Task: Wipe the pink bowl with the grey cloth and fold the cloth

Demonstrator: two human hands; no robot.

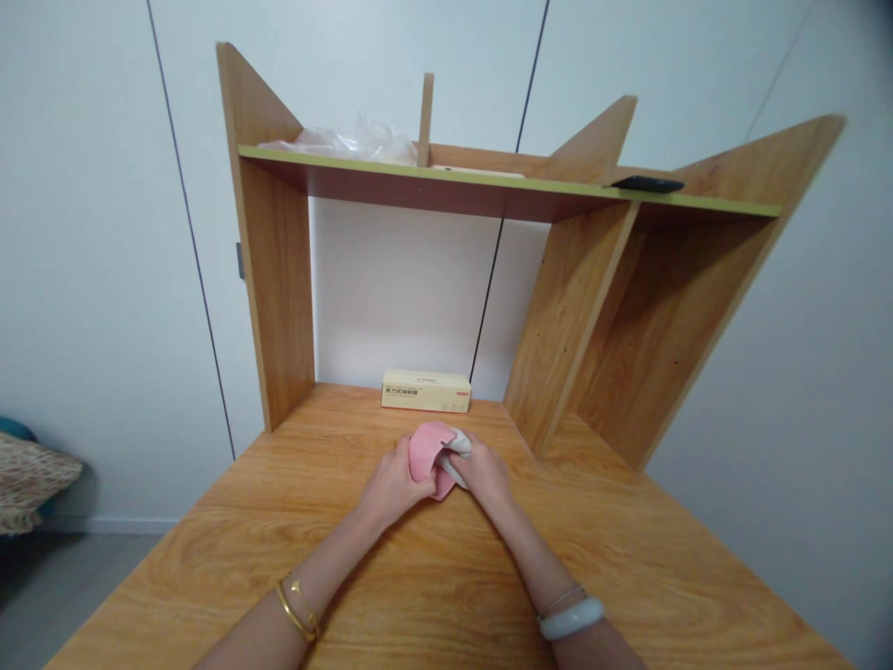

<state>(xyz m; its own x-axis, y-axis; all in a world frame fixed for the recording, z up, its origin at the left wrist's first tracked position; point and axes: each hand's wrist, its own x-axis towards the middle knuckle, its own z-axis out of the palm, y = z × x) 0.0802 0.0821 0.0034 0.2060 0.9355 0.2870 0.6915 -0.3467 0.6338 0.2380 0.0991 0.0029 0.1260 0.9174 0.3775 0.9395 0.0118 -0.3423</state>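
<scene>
Currently, left hand: curled round pink, hollow, soft-looking item
Right hand: bent onto whitish folded piece, grip partly hidden
Long cream box: on wood-grain counter, just beyond hands

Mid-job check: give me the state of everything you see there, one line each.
Left hand: closed on the pink item.
Right hand: gripping the white material.
Pink item: curved, held above the desk, its open side toward the right hand.
White material: bunched, against the pink item.
Box: looks closed, lying lengthwise on the desk.
Clear plastic: crumpled, on the shelf.
Black item: flat, on the shelf.
</scene>
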